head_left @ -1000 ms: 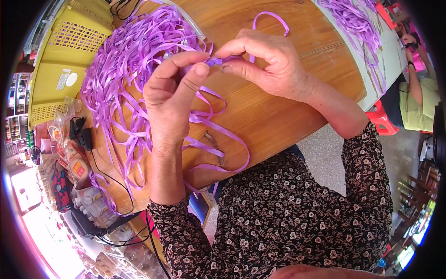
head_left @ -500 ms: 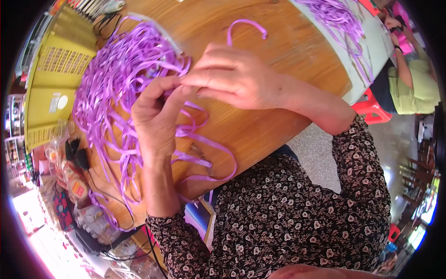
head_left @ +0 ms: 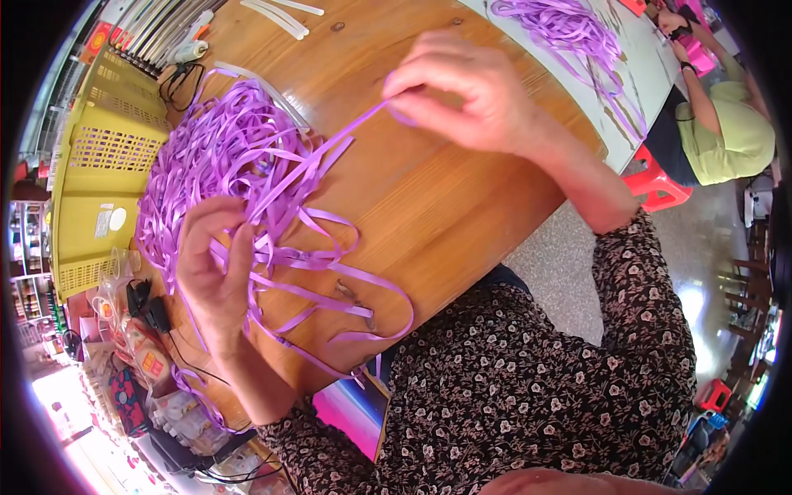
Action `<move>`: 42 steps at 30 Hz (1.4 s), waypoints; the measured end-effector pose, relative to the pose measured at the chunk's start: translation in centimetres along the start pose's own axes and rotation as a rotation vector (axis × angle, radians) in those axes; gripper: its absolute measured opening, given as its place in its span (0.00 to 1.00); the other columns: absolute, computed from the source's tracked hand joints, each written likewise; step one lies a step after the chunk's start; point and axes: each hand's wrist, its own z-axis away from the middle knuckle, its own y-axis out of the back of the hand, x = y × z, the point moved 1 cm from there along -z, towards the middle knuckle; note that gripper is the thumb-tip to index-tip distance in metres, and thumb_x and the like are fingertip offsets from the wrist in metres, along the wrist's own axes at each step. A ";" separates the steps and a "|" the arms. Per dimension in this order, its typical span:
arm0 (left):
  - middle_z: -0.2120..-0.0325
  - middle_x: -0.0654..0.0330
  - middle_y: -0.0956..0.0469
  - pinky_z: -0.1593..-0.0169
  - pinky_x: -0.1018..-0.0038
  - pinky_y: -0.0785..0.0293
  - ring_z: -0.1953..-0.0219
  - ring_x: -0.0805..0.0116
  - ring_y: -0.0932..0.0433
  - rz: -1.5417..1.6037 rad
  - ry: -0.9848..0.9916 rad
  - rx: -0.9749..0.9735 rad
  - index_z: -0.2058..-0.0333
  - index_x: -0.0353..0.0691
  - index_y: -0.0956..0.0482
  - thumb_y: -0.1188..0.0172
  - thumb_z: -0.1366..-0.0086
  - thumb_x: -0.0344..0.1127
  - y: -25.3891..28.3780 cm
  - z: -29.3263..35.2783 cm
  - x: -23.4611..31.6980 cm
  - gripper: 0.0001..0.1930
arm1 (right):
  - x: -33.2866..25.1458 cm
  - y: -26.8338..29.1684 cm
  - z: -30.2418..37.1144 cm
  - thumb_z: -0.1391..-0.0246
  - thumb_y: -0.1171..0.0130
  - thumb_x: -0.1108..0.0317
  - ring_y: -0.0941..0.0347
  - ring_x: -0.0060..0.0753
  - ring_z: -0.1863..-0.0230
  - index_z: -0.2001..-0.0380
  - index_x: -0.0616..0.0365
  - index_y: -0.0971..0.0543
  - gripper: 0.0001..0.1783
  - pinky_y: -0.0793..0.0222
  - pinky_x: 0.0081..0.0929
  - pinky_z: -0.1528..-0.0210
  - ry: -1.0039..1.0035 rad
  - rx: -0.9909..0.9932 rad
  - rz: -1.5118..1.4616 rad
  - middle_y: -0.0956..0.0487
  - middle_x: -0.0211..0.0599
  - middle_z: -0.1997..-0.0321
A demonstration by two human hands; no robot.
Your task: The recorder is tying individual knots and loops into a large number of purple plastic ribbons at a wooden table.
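Observation:
A large tangled heap of narrow purple ribbons (head_left: 219, 140) lies on the wooden table at the left. My right hand (head_left: 470, 91), raised over the table's far middle, pinches one purple ribbon (head_left: 346, 132) between thumb and fingers. That strand runs taut down-left toward my left hand (head_left: 213, 264). My left hand is at the heap's near edge, its fingers curled and thumb close to them, with ribbon at the fingertips. Loose ribbon loops (head_left: 404, 297) trail across the table toward me, and one strand hangs near the table's front edge.
A yellow plastic basket (head_left: 111, 194) stands at the left. White strips (head_left: 276, 18) lie at the far side. More purple ribbons (head_left: 569, 33) are on a marbled table at the upper right, where a person in light green (head_left: 726, 136) sits beside a red stool (head_left: 660, 183).
My hands were together above the heap; now they are apart. The right has moved far and right, drawing a ribbon straight, while the left has moved down-left.

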 end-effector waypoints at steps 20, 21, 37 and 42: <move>0.66 0.62 0.30 0.52 0.79 0.38 0.61 0.75 0.33 -0.050 0.312 0.205 0.65 0.34 0.28 0.50 0.36 0.25 12.2 14.3 -8.4 0.02 | 6.7 12.8 8.6 0.46 0.45 0.75 0.27 0.20 0.63 0.61 0.64 0.22 0.09 0.31 0.18 0.56 -0.644 0.419 -0.025 0.22 0.30 0.65; 0.64 0.61 0.29 0.49 0.76 0.38 0.59 0.72 0.32 0.063 0.301 0.275 0.64 0.35 0.27 0.50 0.35 0.27 12.5 14.7 -8.9 0.04 | 6.6 12.7 8.6 0.45 0.45 0.74 0.28 0.21 0.62 0.60 0.63 0.22 0.09 0.32 0.18 0.55 -0.657 0.461 -0.132 0.22 0.31 0.64; 0.82 0.67 0.44 0.69 0.73 0.46 0.79 0.72 0.49 1.718 0.165 0.393 0.76 0.43 0.35 0.50 0.34 0.41 6.6 7.2 -6.2 0.13 | 8.6 8.6 8.6 0.45 0.47 0.74 0.32 0.32 0.65 0.66 0.67 0.26 0.06 0.37 0.38 0.46 -0.589 0.914 -1.877 0.26 0.45 0.57; 0.75 0.68 0.27 0.73 0.80 0.39 0.77 0.79 0.36 0.916 0.504 0.723 0.58 0.38 0.26 0.46 0.36 0.38 0.0 4.9 -1.3 0.12 | 6.8 6.8 7.6 0.51 0.43 0.77 0.28 0.32 0.60 0.58 0.64 0.25 0.14 0.33 0.25 0.59 -0.709 0.587 -1.450 0.23 0.39 0.62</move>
